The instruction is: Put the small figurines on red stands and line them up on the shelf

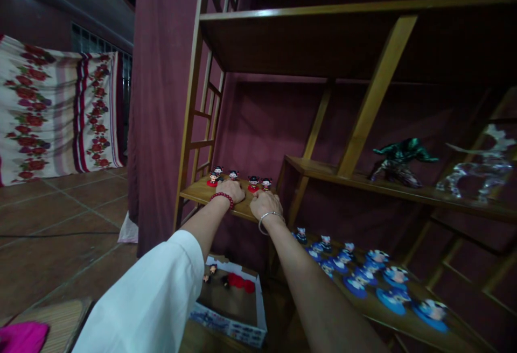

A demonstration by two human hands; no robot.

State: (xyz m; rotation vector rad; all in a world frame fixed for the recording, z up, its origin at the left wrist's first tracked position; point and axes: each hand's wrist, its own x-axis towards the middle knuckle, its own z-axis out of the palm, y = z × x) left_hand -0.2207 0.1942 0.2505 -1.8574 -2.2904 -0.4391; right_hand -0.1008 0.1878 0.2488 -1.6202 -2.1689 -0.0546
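My left hand (233, 190), with a red bead bracelet at the wrist, reaches onto the small left shelf (197, 193). Its fingers are curled away from me and largely hidden, close to a small black-haired figurine on a red base (212, 179) and a similar figurine (233, 174). Beside it, my right hand (265, 203), wearing a silver bangle, is closed at the shelf's front. Just beyond its knuckles stand a figurine in a dark cap (253, 182) and another black-haired figurine (266, 183). Whatever either hand grips is hidden behind the knuckles.
Below my arms sits an open cardboard box (260, 310) with several figurines and red pieces. Several blue-based figurines (357, 283) occupy the lower right shelf. A dark green sculpture (404, 159) and a clear animal statue (479, 167) stand higher up. A purple curtain (163, 100) hangs left.
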